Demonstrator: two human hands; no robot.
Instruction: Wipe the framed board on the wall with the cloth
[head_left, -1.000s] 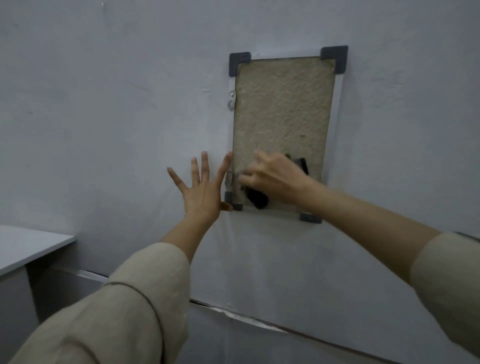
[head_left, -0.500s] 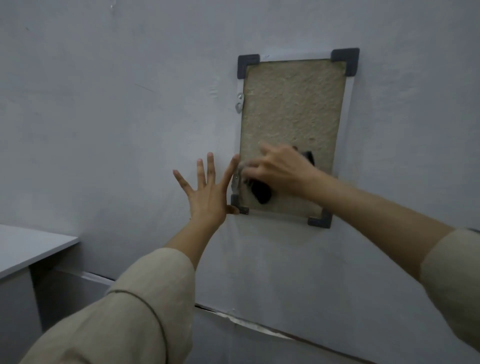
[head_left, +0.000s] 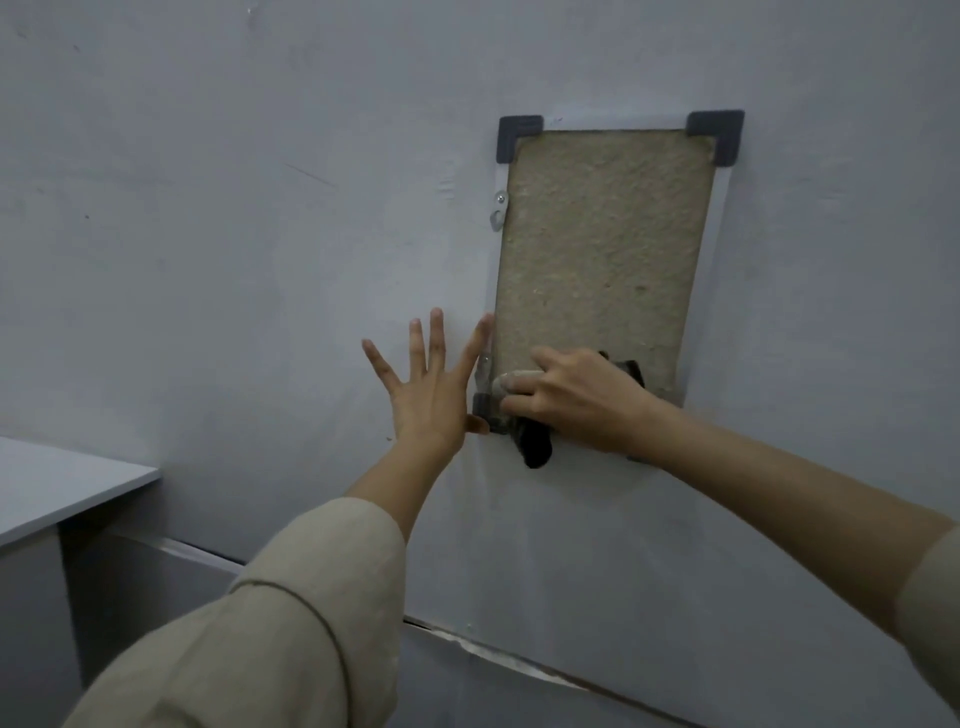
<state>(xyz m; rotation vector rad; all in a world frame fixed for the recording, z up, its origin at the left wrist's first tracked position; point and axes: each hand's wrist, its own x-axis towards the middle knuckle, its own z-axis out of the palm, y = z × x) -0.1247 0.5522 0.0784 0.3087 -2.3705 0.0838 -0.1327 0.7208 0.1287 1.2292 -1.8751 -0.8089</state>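
Over the last 1 second we see the right hand, gripping the dark cloth, slide left to the framed board's lower-left corner, finishing the bottom edge while the left hand stays spread flat on the wall.

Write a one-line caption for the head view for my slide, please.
Right hand presses a dark cloth on the lower left corner of the framed board; left hand lies spread on the wall.
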